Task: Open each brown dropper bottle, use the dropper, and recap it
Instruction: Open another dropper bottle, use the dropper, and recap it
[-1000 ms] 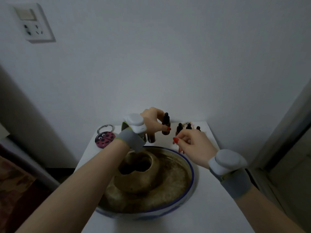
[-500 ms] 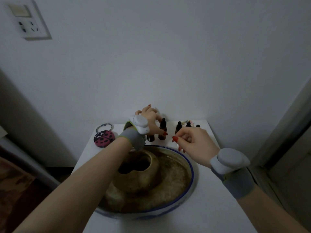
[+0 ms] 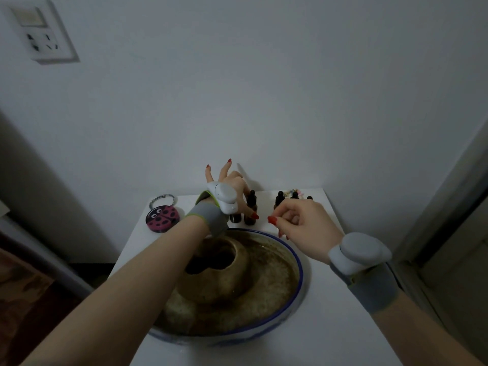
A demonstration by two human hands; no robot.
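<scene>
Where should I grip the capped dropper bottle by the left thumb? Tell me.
Hold the dropper bottle by its brown body, coming from its left with the left hand. It stands upright, and the narrow black cap on top stays free for the right hand to twist from above.

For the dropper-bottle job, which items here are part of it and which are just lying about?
Part of the job:
brown dropper bottles
left hand
right hand

Lying about:
ladybird tin
bead bracelet
blue-rimmed bowl
clay pot in the bowl
</scene>
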